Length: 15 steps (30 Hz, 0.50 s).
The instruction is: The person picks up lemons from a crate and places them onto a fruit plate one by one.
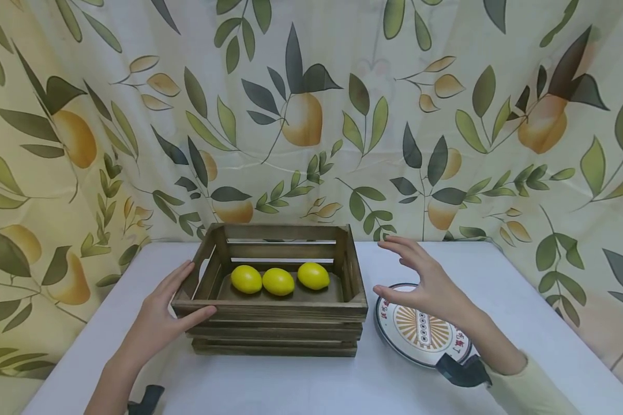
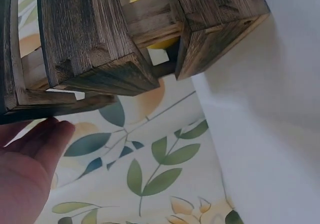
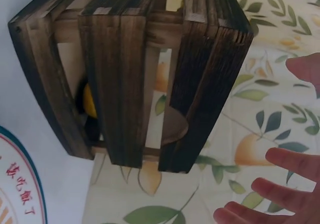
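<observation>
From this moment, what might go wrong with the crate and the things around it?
The left hand touches one corner of the crate while the right hand is clear of it, so lifting now could tip it.

The three lemons lie loose inside and may roll.

The plate sits close to the crate's right side and could get bumped.

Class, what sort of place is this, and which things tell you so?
Probably a staged tabletop setup, perhaps indoors: a white table stands before a fruit-patterned curtain, and a wooden crate holding three yellow lemons sits on it.
</observation>
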### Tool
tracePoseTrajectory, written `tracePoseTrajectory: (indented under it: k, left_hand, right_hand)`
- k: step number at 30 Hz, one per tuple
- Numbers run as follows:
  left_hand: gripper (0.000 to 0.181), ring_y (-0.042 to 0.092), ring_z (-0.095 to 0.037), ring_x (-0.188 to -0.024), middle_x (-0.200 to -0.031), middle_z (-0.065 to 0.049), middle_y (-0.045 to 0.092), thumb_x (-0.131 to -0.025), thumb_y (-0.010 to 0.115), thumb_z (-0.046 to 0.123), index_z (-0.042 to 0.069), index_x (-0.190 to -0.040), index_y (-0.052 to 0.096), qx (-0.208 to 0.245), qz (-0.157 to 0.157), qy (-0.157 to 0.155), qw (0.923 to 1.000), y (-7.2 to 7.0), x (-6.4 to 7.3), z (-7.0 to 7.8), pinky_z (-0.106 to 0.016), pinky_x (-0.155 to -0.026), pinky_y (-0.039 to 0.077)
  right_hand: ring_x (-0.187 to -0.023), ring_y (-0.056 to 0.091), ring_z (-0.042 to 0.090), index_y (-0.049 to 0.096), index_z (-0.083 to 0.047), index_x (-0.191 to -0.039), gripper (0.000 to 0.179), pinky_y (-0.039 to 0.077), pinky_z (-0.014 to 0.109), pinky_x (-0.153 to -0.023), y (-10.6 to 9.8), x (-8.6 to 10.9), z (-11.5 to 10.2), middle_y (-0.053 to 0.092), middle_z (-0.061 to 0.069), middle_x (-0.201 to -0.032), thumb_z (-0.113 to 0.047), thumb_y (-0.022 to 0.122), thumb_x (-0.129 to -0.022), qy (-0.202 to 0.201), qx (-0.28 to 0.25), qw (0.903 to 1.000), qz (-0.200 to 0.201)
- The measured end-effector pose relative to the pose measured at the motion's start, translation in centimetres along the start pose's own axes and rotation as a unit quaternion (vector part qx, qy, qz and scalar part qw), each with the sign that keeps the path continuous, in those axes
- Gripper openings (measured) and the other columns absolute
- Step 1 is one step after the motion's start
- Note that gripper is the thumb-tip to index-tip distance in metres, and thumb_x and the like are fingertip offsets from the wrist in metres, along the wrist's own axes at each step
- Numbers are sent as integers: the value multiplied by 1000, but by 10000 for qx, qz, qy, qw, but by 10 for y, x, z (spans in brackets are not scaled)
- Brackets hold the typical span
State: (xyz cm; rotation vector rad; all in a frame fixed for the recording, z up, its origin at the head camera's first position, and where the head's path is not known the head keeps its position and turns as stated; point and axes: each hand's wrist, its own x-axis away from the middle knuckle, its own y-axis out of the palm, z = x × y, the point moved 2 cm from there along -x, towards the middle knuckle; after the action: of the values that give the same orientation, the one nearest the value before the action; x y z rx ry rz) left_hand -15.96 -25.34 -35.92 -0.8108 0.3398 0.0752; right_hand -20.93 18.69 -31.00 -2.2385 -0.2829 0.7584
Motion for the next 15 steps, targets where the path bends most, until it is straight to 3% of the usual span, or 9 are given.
tracePoseTrajectory:
  k: [6,15]
  left_hand:
    - [90,30,-44,-140,-156,-13,33,-77,84,29,12,-151,36,413,213,124,9988,1,2,-3,-70,-103,33]
    - [89,32,-43,-139,-154,-13,35,-77,84,26,13,-151,37,557,278,218,9978,3,0,-8,-68,-103,35]
  right_hand:
    - [-130,45,34,51,-9,-139,70,47,55,-100,3,-12,-9,43,12,-145,-18,82,-77,-284,15,9996,-78]
    - [-126,49,32,51,-4,-138,69,50,47,-99,7,-33,-20,50,13,-139,-13,82,-77,-440,-228,9985,-250]
